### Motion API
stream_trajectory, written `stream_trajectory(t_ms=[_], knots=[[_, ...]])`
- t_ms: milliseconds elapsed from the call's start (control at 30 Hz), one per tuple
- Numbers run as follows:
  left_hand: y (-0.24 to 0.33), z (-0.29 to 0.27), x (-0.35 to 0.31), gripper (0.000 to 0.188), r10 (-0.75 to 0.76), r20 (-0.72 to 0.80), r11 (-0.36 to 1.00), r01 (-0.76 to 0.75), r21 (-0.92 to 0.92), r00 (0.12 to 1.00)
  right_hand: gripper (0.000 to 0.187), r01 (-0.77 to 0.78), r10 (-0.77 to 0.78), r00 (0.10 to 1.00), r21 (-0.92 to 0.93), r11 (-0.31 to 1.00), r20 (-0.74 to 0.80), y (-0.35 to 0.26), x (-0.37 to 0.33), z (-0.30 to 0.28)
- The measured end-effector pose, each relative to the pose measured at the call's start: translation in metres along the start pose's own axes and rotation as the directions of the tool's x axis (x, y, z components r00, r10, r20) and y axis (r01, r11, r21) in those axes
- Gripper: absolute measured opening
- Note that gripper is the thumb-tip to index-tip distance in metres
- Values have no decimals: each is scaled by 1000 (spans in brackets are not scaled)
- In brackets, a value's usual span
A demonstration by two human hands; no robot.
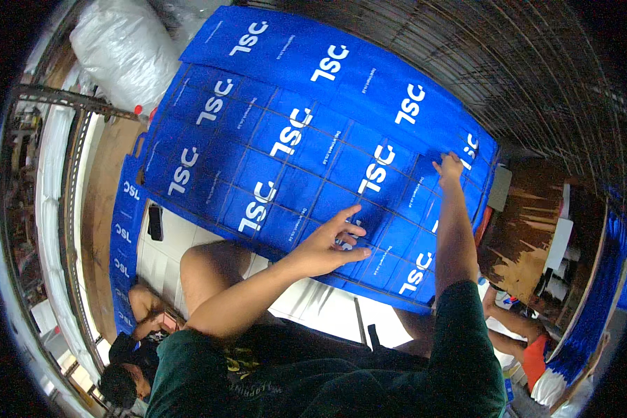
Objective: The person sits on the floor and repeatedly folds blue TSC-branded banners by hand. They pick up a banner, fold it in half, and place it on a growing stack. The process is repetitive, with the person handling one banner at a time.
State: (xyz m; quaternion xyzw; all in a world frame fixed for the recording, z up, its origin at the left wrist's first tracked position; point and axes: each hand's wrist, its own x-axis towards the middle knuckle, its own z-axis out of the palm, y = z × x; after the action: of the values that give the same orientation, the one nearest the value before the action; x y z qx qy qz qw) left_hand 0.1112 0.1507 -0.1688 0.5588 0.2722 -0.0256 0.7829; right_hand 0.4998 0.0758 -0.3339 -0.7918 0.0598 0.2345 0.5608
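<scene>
A broad spread of blue printed fabric [334, 150] with white lettering lies in front of me, crossed by a grid of thin dark lines. Along its far side runs an overlapping blue strip [285, 52]. My left hand [331, 244] is over the near middle of the fabric, fingers spread and holding nothing visible; whether it touches the fabric I cannot tell. Farther out to the right, my right hand [451, 167] is at the lower edge of the strip, fingers curled together. What is between those fingers, if anything, is too small to make out.
A black flat object [155, 223] lies on the white floor at left, beside more blue fabric [120, 237]. A large white plastic sack [122, 52] stands at far left. Other people sit at lower left [122, 380] and right [515, 334]. Torn brown cardboard [526, 230] lies at right.
</scene>
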Motion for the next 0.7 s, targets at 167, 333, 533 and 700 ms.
stream_trajectory(t_ms=[167, 333, 533, 700], knots=[[-1, 2, 3, 83, -22, 16, 1000, 22, 7, 1000, 48, 80, -97, 994, -251, 965, -57, 2, -1, 1], [1, 2, 3, 84, -18, 30, 1000, 18, 18, 999, 60, 110, -437, 873, -787, 607, -214, -4, -32, 1], [0, 7, 1, 84, 10, 69, 1000, -9, -15, 998, 54, 442, -606, 793, -625, 644, -63, 6, -103, -30], [13, 12, -9, 78, 17, 56, 995, -22, 96, 998, 45, 568, -627, 775, -519, 639, 77, 36, -181, -88]])
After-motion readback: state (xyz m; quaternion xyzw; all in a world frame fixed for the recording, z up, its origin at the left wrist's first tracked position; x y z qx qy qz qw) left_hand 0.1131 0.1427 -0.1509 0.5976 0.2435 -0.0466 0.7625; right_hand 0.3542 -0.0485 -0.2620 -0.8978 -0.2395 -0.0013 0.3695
